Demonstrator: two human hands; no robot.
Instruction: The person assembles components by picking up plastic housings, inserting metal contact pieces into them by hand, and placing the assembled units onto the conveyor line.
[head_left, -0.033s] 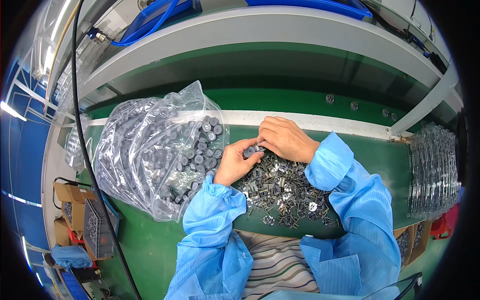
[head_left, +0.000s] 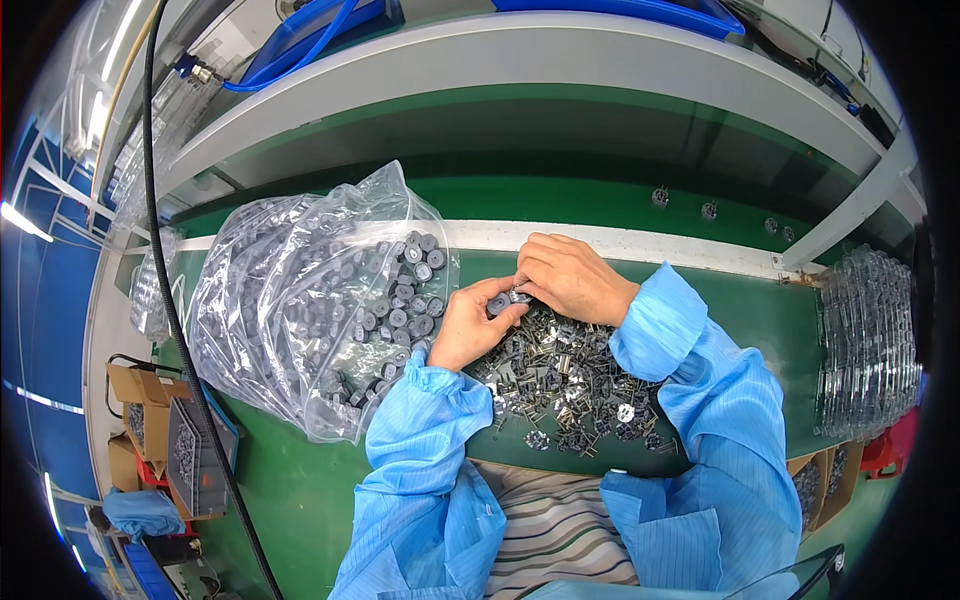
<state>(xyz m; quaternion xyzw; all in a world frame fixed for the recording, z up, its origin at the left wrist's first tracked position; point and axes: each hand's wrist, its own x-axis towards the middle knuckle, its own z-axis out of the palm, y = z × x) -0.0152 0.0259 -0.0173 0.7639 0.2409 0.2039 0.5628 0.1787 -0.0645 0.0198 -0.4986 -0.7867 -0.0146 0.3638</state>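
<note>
My left hand (head_left: pixel 472 326) pinches a dark grey round cap (head_left: pixel 498 304) between thumb and fingers. Against it, my right hand (head_left: pixel 572 280) has its fingertips closed on a small shiny metal part (head_left: pixel 518 296), largely hidden by the fingers. Both hands meet just above the far edge of a pile of small metal parts with pins (head_left: pixel 565 375) on the green tabletop. Left of my left hand lies a clear plastic bag (head_left: pixel 290 290), its mouth spread toward me, with many loose grey caps (head_left: pixel 400 318) inside and at its opening.
Stacked clear plastic trays (head_left: pixel 868 340) stand at the right end of the table. Several small parts (head_left: pixel 709 210) sit on the far ledge under a grey shelf beam (head_left: pixel 540 50). A black cable (head_left: pixel 165 260) hangs at the left, near cardboard boxes (head_left: pixel 140 385) and a grey crate (head_left: pixel 188 450).
</note>
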